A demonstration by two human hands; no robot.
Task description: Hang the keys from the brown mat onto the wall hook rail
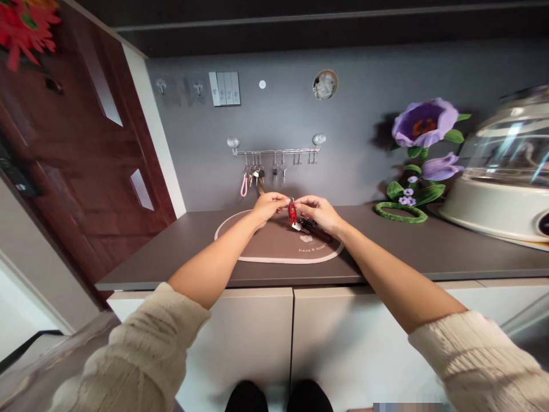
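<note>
Both hands meet over a brown oval mat (261,246) on the counter. My left hand (271,207) pinches the ring of a key ring from the left side. My right hand (319,213) closes on the same key ring from the right. From the ring hangs a red key fob (292,214) with a small white piece below it. Dark keys (315,229) lie on the mat under my right hand, partly hidden by it. Behind the hands, several keys (256,173) and a pink loop strap (244,185) hang from a clear hook rail (278,151).
A purple flower ornament (424,123) with a green ring base stands right of the mat. Farther right is a cream appliance (484,200) with a clear dome. A dark red door (86,143) is at left. A dark shelf (300,28) overhangs the counter (163,246).
</note>
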